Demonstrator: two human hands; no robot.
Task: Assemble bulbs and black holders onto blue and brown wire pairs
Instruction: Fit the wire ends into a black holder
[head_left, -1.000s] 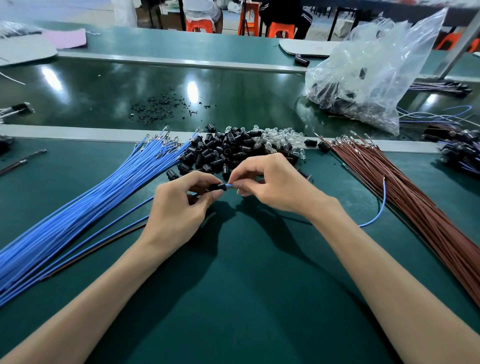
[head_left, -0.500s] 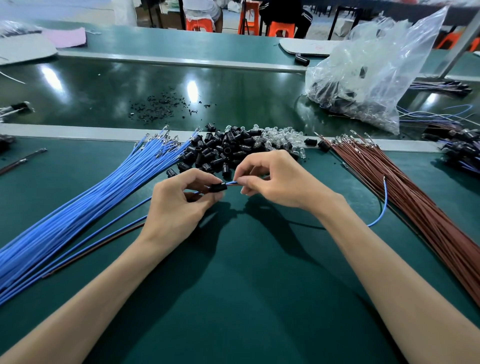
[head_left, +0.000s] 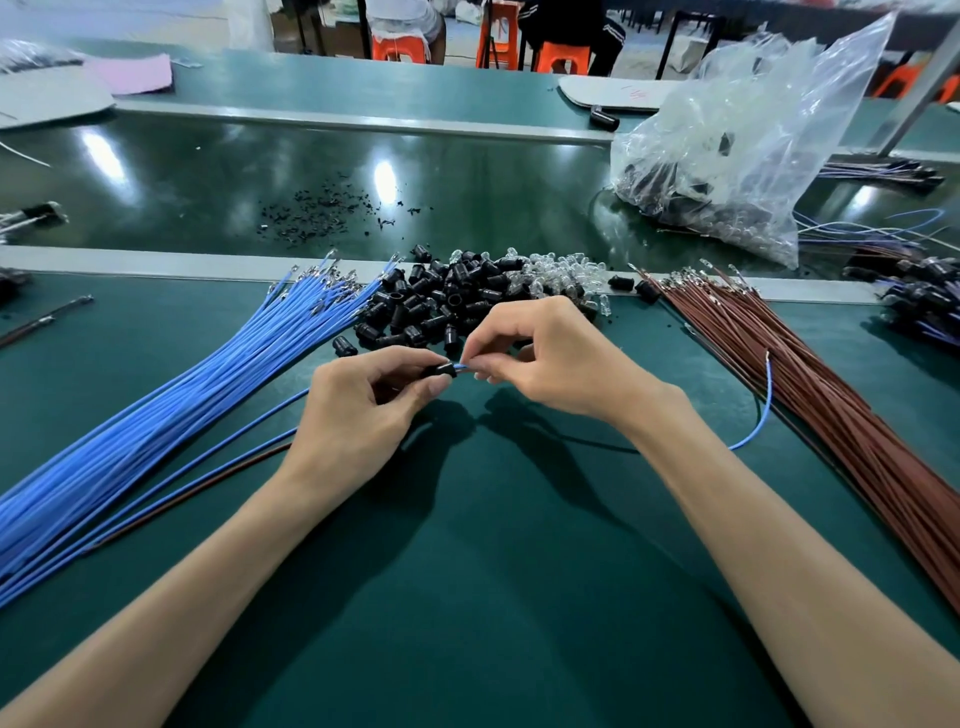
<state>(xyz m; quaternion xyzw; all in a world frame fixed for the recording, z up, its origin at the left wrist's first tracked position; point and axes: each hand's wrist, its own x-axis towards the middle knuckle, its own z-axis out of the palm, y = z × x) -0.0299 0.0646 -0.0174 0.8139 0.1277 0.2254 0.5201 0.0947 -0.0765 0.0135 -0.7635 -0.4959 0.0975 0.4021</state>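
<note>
My left hand (head_left: 358, 410) pinches a small black holder (head_left: 435, 370) between thumb and fingers above the green mat. My right hand (head_left: 550, 358) pinches the end of a blue wire (head_left: 756, 431) and holds its tip at the holder's mouth; the wire loops out to the right under my wrist. A heap of black holders (head_left: 431, 306) lies just behind my hands, with clear bulbs (head_left: 556, 275) next to it. Blue wires (head_left: 171, 395) fan out on the left, brown wires (head_left: 810, 384) on the right.
A loose brown wire (head_left: 197, 488) and two blue ones lie under my left forearm. A clear plastic bag (head_left: 737, 150) of parts stands at the back right. Black scraps (head_left: 322, 213) dot the conveyor belt. Finished assemblies (head_left: 924, 306) pile at the far right.
Both hands have stayed close together at the holder. The right hand has shifted slightly right and up, and the wire loop has moved with it.
</note>
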